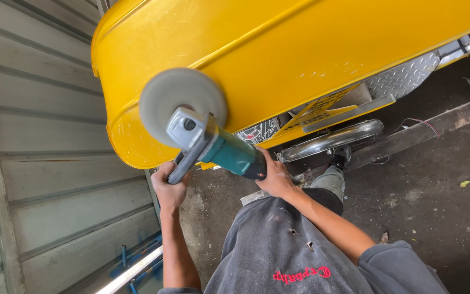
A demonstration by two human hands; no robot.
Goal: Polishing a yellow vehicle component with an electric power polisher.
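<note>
Angle grinder [221, 147], teal body, grey gear head, sits at frame centre. Its round grey polishing pad [182, 105] lies at 10 o'clock from the body, against the lower edge of the yellow vehicle panel [278, 49]. Left hand [168, 185], at 7 o'clock from the pad, is closed around the side handle. Right hand [276, 177], at 4 o'clock from the pad, is wrapped around the rear of the grinder body. Chrome bumper tube [333, 139] at 3 o'clock of the grinder. Corrugated metal wall [33, 163] at 9 o'clock.
</note>
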